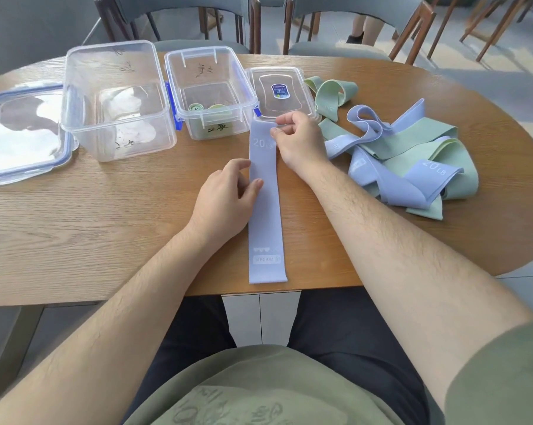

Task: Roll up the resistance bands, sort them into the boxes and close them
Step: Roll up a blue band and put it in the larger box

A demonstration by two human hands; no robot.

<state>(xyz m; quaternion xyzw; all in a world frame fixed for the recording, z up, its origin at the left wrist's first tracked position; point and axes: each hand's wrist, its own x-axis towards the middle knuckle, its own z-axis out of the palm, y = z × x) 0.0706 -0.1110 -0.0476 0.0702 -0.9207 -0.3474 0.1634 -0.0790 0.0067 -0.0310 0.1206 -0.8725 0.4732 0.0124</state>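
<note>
For rolling, lilac fabric resistance band (266, 216) is laid 6-12 o'clock, far end pinched by R hand (298, 139), middle pinned by loose-fingered L hand (225, 197).

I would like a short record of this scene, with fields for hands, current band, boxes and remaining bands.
Band in work: blue band, flat on the table, unrolled
Right hand: pinches its far end
Left hand: rests on its middle
Small box: open, rolled green bands inside
Large box: open, no band visible
Remaining: loose pile of green and blue bands, right
</note>
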